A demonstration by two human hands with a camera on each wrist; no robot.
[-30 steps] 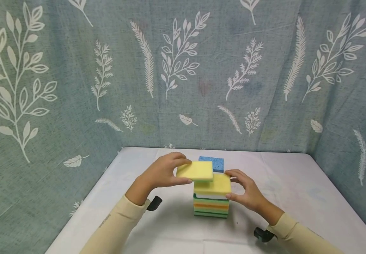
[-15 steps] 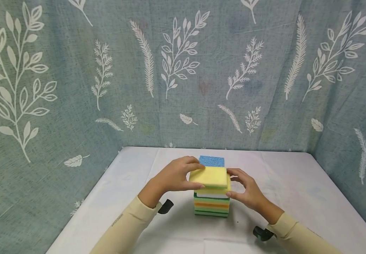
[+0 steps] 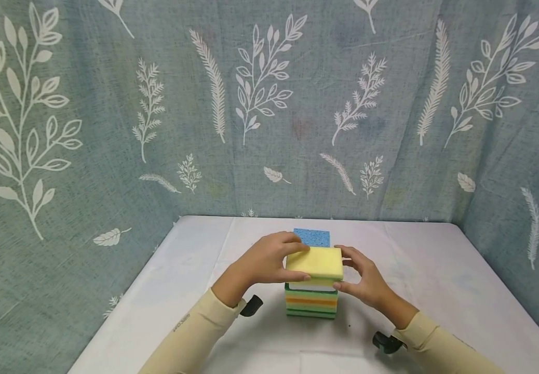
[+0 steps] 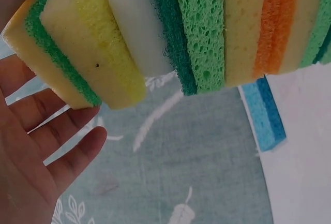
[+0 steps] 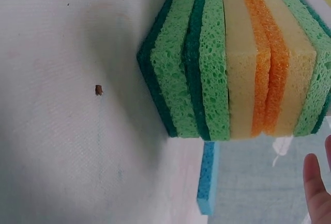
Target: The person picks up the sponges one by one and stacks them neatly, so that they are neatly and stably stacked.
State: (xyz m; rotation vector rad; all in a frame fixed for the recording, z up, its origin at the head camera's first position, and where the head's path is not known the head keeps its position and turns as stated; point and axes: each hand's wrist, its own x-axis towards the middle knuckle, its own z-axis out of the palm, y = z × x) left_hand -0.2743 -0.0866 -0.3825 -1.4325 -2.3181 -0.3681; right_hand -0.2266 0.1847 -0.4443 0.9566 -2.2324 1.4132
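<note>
A stack of kitchen sponges [image 3: 311,302] rises from the table, layered in green, cream, orange, white and yellow. My left hand [image 3: 269,259] grips the topmost yellow sponge [image 3: 320,262], thumb along its front and fingers at its back edge. In the left wrist view this sponge's green scouring layer [image 4: 57,53] faces the yellow-and-cream sponge below, at or very near contact. On the stack's right, my right hand [image 3: 367,280] holds the upper part of the stack, thumb at the front corner and fingers at the back. Its fingertips are partly out of the right wrist view.
A blue sponge [image 3: 312,238] lies on the table behind the stack, partly hidden by it. The white-covered table [image 3: 414,259] is enclosed by leaf-patterned curtains [image 3: 269,104]. A small brown speck [image 5: 99,90] lies on the cloth near the stack.
My left hand has brought the yellow sponge rightward and down, from the stack's upper left to over its top. The right hand has stayed almost still at the stack's right side.
</note>
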